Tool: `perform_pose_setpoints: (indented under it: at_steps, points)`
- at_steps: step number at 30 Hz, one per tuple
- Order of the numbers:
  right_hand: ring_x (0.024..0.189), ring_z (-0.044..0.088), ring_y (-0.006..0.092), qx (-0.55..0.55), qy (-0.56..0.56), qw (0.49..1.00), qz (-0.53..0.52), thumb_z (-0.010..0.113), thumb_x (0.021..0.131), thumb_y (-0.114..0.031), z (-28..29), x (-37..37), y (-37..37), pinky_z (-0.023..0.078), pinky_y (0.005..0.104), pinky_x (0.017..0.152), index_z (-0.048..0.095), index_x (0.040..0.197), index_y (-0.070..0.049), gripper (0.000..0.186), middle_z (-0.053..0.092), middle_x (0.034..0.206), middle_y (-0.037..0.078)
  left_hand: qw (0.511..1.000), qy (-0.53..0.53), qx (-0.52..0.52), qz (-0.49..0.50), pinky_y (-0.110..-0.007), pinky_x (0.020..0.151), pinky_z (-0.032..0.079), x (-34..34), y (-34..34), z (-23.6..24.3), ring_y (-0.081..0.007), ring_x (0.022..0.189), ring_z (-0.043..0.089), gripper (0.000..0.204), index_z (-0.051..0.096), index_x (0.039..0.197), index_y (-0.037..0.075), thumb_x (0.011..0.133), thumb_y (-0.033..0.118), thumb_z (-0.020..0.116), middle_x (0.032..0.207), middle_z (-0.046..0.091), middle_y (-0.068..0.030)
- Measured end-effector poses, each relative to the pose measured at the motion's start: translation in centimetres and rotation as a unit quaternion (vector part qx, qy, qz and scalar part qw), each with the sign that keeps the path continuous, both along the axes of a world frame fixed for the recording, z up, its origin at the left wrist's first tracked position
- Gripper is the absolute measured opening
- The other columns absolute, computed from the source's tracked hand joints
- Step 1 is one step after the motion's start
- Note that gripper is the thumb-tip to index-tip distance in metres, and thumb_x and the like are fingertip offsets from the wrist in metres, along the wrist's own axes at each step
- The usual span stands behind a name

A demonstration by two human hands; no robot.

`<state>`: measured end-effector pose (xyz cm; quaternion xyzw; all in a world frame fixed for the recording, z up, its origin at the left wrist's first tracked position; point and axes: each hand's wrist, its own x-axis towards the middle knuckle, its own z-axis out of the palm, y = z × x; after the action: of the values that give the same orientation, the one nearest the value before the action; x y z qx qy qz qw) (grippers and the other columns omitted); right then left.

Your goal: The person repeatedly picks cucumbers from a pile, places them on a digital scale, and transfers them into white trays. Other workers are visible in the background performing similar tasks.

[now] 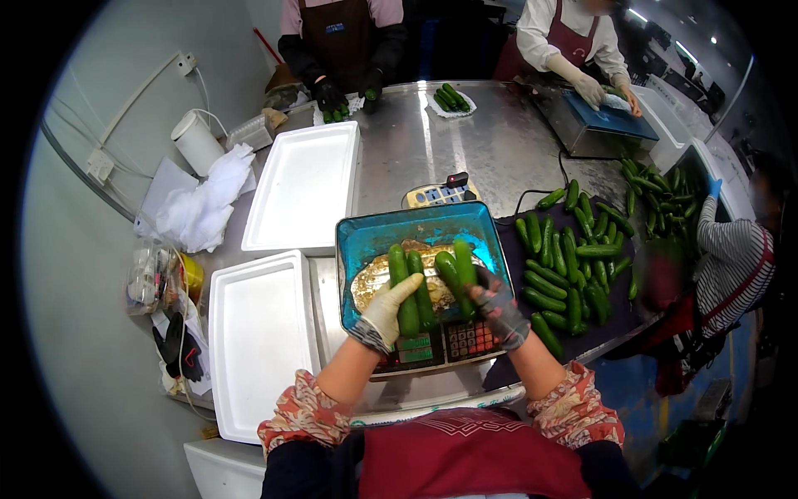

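Note:
My left hand (384, 314), in a cream glove, grips two cucumbers (398, 268) upright over the teal tray of a weighing scale (374, 218). To its right, my right hand (499, 312), in a dark patterned glove, has its fingers around two more cucumbers (450, 274), also over the tray. The scale's metal plate (370, 283) shows beneath them, with a keypad and display partly visible at the front. Right of the scale, a heap of cucumbers (565, 266) lies on a dark cloth.
Two white trays (299, 183) (259, 341) stand left. Across the steel table, gloved co-workers (341, 37) (565, 37) handle cucumbers and packages beside a small pack (451, 98) and another scale (607, 125). A striped-sleeved person (731, 266) works at right by more cucumbers (657, 191).

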<state>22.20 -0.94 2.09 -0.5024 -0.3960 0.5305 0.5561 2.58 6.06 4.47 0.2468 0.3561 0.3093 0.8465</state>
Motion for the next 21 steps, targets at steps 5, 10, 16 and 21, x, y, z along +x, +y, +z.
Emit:
perform_pose_setpoints:
  at_steps: [5, 10, 16, 21]
  points:
    - [0.094, 0.062, 0.0287, -0.08, -0.404, 0.908, -0.074, 0.064, 0.079, -0.021, -4.7, 4.3, 1.3, 0.048, 0.0336, 0.081, 0.047, 0.125, 0.002, 0.054, 0.062, 0.104, 0.02, 0.997, 0.075, 0.002, -0.022, -0.038, 0.074, 0.054, -0.2, 2.7, -1.6, -0.0193, 0.089, 0.06, 0.038, 0.047, 0.121, 0.005, 0.086, 0.012, 0.059, 0.101, 0.058, -0.0083]
    - [0.1, 0.057, 0.0243, -0.029, -0.244, 0.967, -0.069, 0.057, 0.085, -0.01, -3.9, 2.5, -0.5, 0.044, 0.0319, 0.085, 0.047, 0.123, 0.005, 0.043, 0.057, 0.114, 0.019, 0.995, 0.077, 0.059, -0.006, -0.034, 0.077, 0.05, -0.7, 2.6, 0.1, -0.0153, 0.096, 0.057, 0.049, 0.04, 0.133, 0.009, 0.086, 0.01, 0.054, 0.112, 0.053, -0.0029]
    - [0.085, 0.058, 0.0185, 0.065, -0.335, 0.923, -0.179, 0.054, 0.084, -0.005, -0.9, 0.7, -5.3, 0.046, 0.0289, 0.077, 0.057, 0.11, 0.001, 0.026, 0.061, 0.094, 0.011, 0.992, 0.06, 0.107, 0.004, -0.033, 0.08, 0.051, -2.9, 1.6, -0.5, -0.0165, 0.1, 0.056, 0.052, 0.036, 0.137, 0.008, 0.087, 0.01, 0.052, 0.121, 0.051, -0.0067]
    - [0.084, 0.06, 0.0197, 0.013, -0.382, 0.907, -0.174, 0.053, 0.085, -0.007, -1.3, 2.6, -10.0, 0.047, 0.0294, 0.076, 0.061, 0.104, -0.001, 0.022, 0.063, 0.092, 0.011, 0.989, 0.059, 0.103, 0.086, -0.036, 0.084, 0.053, -4.7, 1.2, -1.1, -0.0236, 0.108, 0.056, 0.05, 0.037, 0.136, 0.007, 0.089, 0.011, 0.051, 0.128, 0.049, -0.0118]
